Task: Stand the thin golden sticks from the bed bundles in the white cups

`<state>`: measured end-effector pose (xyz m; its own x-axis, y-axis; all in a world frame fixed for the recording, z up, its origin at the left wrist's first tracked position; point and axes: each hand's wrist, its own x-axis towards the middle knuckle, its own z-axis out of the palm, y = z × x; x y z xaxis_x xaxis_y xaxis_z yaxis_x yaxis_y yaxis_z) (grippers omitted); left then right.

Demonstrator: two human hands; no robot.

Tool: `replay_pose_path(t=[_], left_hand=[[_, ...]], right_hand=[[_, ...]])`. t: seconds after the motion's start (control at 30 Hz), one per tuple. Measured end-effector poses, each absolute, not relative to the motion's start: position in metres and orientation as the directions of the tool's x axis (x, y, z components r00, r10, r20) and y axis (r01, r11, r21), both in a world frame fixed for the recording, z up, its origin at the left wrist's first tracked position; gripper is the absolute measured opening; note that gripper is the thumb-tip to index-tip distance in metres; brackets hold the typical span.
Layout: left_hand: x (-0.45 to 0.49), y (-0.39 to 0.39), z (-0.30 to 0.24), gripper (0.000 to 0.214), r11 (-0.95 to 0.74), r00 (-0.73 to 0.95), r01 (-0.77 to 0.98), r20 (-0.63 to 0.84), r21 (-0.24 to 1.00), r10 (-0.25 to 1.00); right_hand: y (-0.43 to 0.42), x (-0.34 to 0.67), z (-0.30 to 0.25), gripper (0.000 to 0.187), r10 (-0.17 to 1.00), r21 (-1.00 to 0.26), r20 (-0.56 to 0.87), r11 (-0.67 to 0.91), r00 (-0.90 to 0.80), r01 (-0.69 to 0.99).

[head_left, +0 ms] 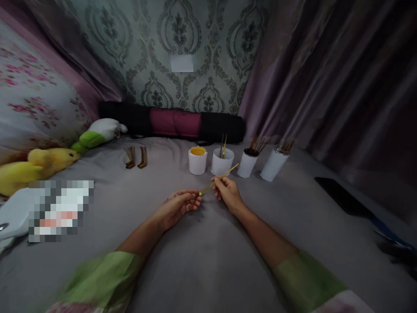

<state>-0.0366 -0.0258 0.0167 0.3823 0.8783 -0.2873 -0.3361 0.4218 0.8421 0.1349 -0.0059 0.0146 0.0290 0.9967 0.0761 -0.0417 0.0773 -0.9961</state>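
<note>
My right hand (pixel 227 191) pinches a thin yellow-tipped stick (pixel 220 178) that slants up toward the cups. My left hand (pixel 181 205) has its fingers curled together at the stick's lower end, touching it or nearly so. Just beyond the hands stand a white cup of yellow paint (pixel 197 160) and a white cup (pixel 222 161) with two sticks in it. Two more white cups, one (pixel 246 162) and another (pixel 274 163), hold several sticks each.
Two small bundles of sticks (pixel 136 157) lie on the grey sheet (pixel 208 252) at the left. Yellow and green plush toys (pixel 48 163) lie at far left. A dark bolster (pixel 172 122) lines the wall. A black flat object (pixel 342 198) rests at right.
</note>
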Motion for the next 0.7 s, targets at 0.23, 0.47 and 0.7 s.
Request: replay_pose_path(t=[0.23,0.47,0.7], left_hand=[[-0.037,-0.026,0.017,0.018,0.427,0.376,-0.312,-0.303,0.849,0.876],[-0.036,-0.027,0.018,0.019,0.427,0.366,-0.295,-0.311,0.855,0.877],[-0.035,-0.027,0.022,0.018,0.432,0.352,-0.282,-0.327,0.857,0.877]], right_hand=[[-0.002,0.14,0.011,0.031,0.993,-0.995,0.045,0.054,0.108,-0.087],[-0.001,0.145,0.013,0.033,0.978,-0.991,0.021,0.047,0.206,-0.122],[0.0,0.149,0.015,0.037,0.968,-0.987,0.017,0.056,0.251,-0.149]])
